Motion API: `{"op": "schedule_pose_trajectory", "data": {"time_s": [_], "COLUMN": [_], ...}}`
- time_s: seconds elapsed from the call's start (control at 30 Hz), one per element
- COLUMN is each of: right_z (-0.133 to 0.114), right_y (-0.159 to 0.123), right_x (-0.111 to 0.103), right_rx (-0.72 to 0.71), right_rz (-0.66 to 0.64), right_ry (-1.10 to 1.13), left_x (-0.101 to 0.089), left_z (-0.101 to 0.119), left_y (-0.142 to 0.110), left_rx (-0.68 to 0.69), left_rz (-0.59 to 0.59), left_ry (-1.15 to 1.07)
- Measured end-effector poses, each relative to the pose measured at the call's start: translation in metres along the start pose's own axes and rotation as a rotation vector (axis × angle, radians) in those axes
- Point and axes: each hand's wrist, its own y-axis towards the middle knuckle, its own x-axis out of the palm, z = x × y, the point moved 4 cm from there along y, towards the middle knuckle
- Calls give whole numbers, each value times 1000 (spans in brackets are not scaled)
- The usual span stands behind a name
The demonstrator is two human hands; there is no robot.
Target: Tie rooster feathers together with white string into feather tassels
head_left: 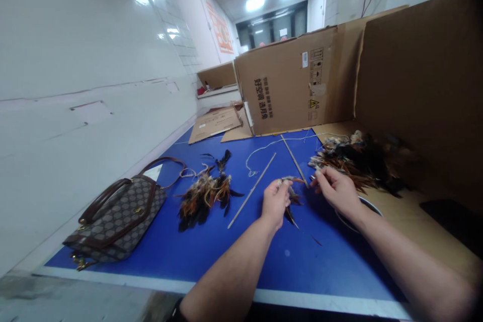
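Observation:
My left hand is closed in a pinch on a small bunch of brown and black feathers, whose tips hang down and point right over the blue table. Just to the right, my right hand has its thumb and fingers drawn together near those feathers. Something small and pale shows at its fingertips, too small to name. Beneath my right wrist is a round container, mostly hidden by the arm. Past my right hand lies a large pile of brown, black and cream feathers, partly on cardboard.
A second feather pile lies left of my hands, beside a patterned handbag. Two thin sticks and a pale string lie on the blue tabletop. Tall cardboard walls the back and right.

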Motion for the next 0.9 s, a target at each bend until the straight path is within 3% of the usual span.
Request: {"op": "schedule_pose_trajectory", "data": {"time_s": [0.1,0.2,0.27,0.33,0.43,0.6,0.9], "right_z": [7,0,-9,-18,-30,-30,-15], "right_y": [9,15,13,8,-2,-10,-1], "right_x": [-21,-37,-39,-33,-12,12,3], "right_rx": [-19,-213,-358,-444,-488,-355,-206], "right_rz": [98,195,220,176,-17,-248,-161], "right_ry": [-216,-566,-647,-528,-210,18,25], "left_x": [-3,-3,-2,3,12,19,16], "left_z": [4,8,9,8,1,-4,5], "left_y": [2,2,0,-3,-9,-15,-14], "left_rx": [44,122,181,207,152,47,-2], "left_rz": [17,1,-39,-119,-263,-297,-280], "left_ry": [59,133,177,191,171,152,71]}}
